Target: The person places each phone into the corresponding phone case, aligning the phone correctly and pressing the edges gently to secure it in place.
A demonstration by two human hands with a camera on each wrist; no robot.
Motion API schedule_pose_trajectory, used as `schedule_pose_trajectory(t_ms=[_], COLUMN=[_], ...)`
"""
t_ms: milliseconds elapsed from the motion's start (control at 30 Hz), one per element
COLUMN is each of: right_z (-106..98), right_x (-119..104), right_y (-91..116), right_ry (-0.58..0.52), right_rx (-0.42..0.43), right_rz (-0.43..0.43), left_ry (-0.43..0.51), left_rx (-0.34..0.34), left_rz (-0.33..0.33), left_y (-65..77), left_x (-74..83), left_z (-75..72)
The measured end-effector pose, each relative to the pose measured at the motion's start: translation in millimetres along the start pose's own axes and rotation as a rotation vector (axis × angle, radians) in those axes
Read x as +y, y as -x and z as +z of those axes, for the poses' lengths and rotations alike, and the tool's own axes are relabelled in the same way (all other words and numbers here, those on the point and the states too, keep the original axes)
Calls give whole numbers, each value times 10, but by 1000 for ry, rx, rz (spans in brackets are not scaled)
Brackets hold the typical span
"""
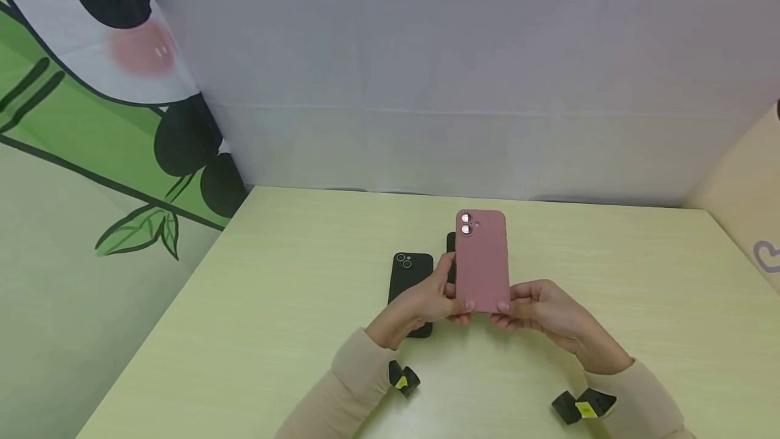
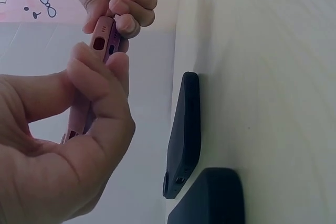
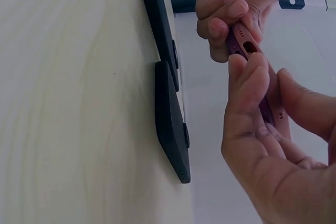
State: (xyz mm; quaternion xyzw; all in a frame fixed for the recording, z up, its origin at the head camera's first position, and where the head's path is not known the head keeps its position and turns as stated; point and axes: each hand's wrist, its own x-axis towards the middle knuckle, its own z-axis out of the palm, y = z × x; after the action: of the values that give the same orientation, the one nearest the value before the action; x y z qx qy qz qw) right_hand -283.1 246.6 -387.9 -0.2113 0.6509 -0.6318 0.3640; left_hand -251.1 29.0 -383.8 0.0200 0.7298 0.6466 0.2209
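Observation:
A pink phone case (image 1: 481, 256) stands nearly upright above the table, its two-lens corner at the upper left. In the left wrist view a purple phone edge (image 2: 112, 45) with its own port lies against the case's end, the two seeming slightly apart there. My left hand (image 1: 423, 300) pinches the lower left corner between thumb and fingers. At the lower right corner, my right hand (image 1: 548, 314) pinches it likewise. The right wrist view shows both hands' fingers curled at the lower end, the purple edge (image 3: 236, 44) beside the pink one.
A black phone (image 1: 411, 276) lies back up on the table (image 1: 292, 303), partly behind my left hand. Another black phone (image 1: 451, 242) is mostly hidden behind the pink case. A pale cloth backdrop (image 1: 475, 87) rises beyond the table's far edge.

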Motion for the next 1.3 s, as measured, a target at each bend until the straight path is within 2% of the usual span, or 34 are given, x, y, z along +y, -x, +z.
schedule_pose_trajectory(t_ms=[300,433,667,1000,1200,1300], right_z=[86,112,154,155,147,150], right_x=[-36,-47,-51,-38,-44,-52], right_y=[34,51,58,44,26,25], right_ry=[43,48,57,33,5,7], right_rx=[83,102,103,68,25,34], right_rz=[32,35,24,-4,-22,10], left_ry=[4,17,21,-126,-90,-76], left_rx=[-31,-77,-158,-118,-79,-41], left_rz=[10,21,-14,-18,-14,-14], left_y=[19,40,70,58,49,44], left_x=[3,21,39,-6,7,6], left_z=[-18,-46,-151,-160,-134,-112])
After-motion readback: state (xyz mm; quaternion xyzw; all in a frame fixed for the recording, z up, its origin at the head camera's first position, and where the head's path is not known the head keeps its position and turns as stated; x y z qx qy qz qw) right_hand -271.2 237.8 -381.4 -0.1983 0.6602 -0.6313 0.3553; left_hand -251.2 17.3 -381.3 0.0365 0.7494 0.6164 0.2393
